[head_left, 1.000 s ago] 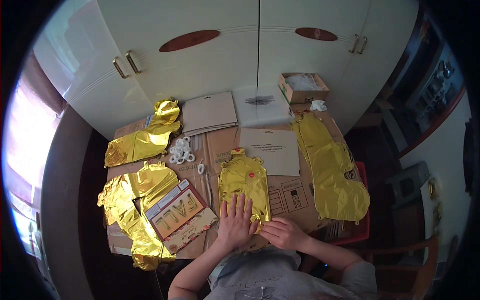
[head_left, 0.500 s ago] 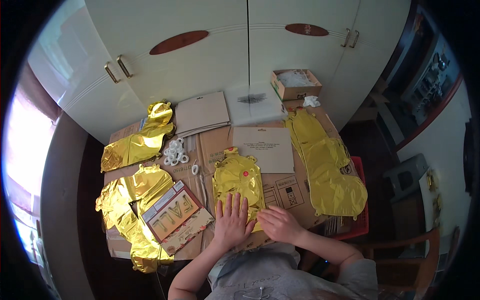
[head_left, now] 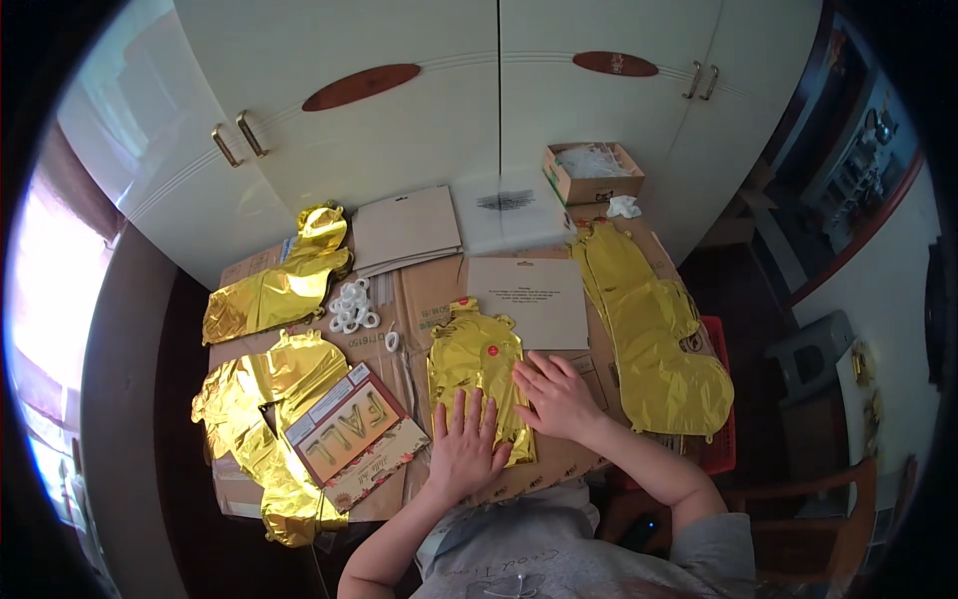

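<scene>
A gold foil balloon point(head_left: 477, 349), deflated and folded into a flat bundle, lies in front of me with a small red round mark on it. My left hand point(head_left: 465, 449) rests flat on its lower left part, fingers spread. At its right edge my right hand point(head_left: 557, 399) lies with fingers stretched out, the fingertips touching the foil. Just beyond the bundle is a tan card point(head_left: 529, 299) with a hanging slot and small print. Left of my left hand, a printed package card point(head_left: 349, 424) overlaps another gold foil balloon point(head_left: 259, 384).
White rings point(head_left: 352, 305) lie in a pile, with a single ring point(head_left: 392, 341) nearby. Stacked cards point(head_left: 407, 230), a clear plastic stack point(head_left: 509, 215) and an open box point(head_left: 595, 175) stand at the back. More gold foil balloons point(head_left: 654, 339) lie right. A red basket point(head_left: 720, 399) is beside the table.
My right hand has moved up along the bundle's right edge, and its fingers have spread out. My left hand stays flat on the foil.
</scene>
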`<state>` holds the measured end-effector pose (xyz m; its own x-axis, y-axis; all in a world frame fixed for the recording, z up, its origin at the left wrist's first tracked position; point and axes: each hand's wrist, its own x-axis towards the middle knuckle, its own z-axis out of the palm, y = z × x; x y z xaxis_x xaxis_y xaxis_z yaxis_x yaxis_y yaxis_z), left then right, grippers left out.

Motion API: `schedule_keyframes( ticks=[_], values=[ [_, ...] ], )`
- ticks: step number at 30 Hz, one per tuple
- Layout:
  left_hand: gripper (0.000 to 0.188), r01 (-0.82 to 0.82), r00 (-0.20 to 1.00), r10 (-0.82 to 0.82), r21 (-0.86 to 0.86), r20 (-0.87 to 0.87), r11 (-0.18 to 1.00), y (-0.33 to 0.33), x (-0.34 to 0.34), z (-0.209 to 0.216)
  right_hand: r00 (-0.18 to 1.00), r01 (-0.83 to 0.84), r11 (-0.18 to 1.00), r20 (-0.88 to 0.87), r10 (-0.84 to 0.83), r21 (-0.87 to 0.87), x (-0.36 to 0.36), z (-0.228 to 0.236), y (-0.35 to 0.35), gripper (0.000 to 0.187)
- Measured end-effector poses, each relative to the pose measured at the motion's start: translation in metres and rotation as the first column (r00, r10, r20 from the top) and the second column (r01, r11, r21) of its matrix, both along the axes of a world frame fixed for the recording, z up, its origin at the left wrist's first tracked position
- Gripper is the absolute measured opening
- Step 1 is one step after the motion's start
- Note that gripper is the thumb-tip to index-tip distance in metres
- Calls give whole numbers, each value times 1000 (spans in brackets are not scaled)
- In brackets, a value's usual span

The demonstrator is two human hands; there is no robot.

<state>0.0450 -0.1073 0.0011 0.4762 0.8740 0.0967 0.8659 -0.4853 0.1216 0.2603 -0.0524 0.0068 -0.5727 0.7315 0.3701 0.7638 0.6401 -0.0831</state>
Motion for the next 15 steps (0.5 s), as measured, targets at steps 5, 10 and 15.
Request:
schedule_keyframes(
  ticks=[5, 10, 15],
  values=[
    [84, -17, 995, 19, -24, 94, 1000, -2, -6, 3, 1000, -4, 1000, -18, 4, -24, 0, -6, -1, 52],
    [94, -265, 962, 270, -98, 39, 959, -27, -57, 46, 999, -1, 999, -49, -1, -38, 2, -7, -1, 52],
    [101, -312, 947, 288, -192, -142, 930, -75, -129, 36, 997, -26, 999, -70, 23, -42, 2, -2, 4, 44]
  ],
)
